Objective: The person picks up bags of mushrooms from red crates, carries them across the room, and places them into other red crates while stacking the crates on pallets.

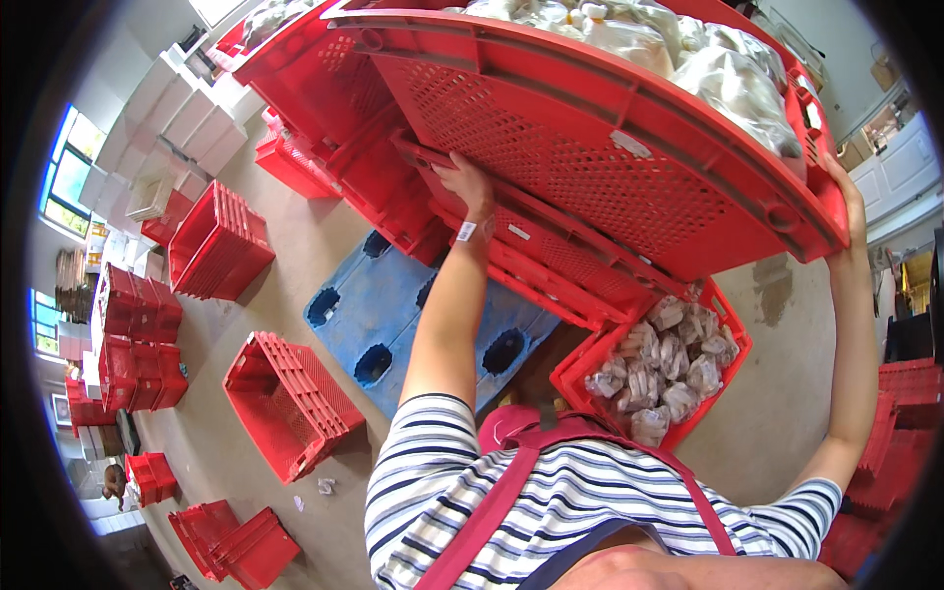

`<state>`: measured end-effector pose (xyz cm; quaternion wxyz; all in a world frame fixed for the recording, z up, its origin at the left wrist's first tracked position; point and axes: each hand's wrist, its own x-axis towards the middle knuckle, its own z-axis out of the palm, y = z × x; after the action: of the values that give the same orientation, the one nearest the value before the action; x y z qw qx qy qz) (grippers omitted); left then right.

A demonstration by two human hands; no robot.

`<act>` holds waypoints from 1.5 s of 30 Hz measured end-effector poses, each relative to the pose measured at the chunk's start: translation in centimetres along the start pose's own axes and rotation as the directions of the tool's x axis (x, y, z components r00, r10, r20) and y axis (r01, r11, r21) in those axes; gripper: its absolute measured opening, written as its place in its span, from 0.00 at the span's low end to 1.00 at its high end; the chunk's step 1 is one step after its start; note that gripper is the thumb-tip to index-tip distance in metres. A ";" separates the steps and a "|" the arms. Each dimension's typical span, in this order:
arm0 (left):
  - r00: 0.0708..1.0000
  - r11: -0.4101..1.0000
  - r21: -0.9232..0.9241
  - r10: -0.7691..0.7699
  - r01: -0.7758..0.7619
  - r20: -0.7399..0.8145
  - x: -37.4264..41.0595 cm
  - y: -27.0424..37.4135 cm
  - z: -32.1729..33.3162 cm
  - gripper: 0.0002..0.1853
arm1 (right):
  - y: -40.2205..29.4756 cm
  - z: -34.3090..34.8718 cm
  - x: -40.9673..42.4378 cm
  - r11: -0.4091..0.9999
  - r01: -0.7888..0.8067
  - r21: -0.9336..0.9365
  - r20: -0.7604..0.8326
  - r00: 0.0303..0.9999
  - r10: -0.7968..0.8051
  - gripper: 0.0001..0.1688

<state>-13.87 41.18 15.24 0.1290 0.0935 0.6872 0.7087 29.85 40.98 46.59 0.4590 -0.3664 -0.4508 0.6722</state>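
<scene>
A large red perforated plastic crate (560, 125), filled with clear plastic bags of pale contents (627, 37), tilts in front of me. My right hand (847, 203) grips its right end just below the top corner. Lower down on the left, my left hand (468, 184) holds a red edge under the crate's perforated side. I cannot tell whether that edge is the crate's base or the rim of the crate beneath. Other red crates (546, 236) are stacked below it.
By my right side, a red crate (726, 361) holds several bagged items (664, 369). Beneath the stack lies a blue plastic pallet (398, 332) with round holes. Nested red crates (295, 405) stand on the floor at left, with more crates (221, 243) and white boxes (177, 110) beyond.
</scene>
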 end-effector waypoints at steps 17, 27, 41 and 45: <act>0.952 0.964 0.231 0.061 -0.134 0.299 11.5 -3.5 6.9 0.39 | 2.6 6.3 -1.3 0.966 0.087 -0.242 -0.107 0.988 -0.115 0.13; 0.761 0.944 0.207 0.064 -0.256 0.646 11.5 -2.4 5.2 0.36 | 1.3 7.5 -2.8 0.936 0.126 -0.328 -0.312 0.921 -0.233 0.07; 0.698 0.890 0.278 -0.455 0.360 0.553 7.6 2.9 -1.5 0.34 | 4.8 5.1 10.1 0.874 0.383 -0.300 -0.111 0.896 -0.431 0.16; 0.722 0.948 0.159 -0.314 0.277 0.616 6.0 -0.9 -2.4 0.36 | 3.3 5.1 5.6 0.935 0.143 -0.326 -0.146 0.969 -0.199 0.21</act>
<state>-20.24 40.83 13.94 0.4616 0.2194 0.6285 0.5864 22.48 44.36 44.69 0.4901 -0.4517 -0.5395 0.5145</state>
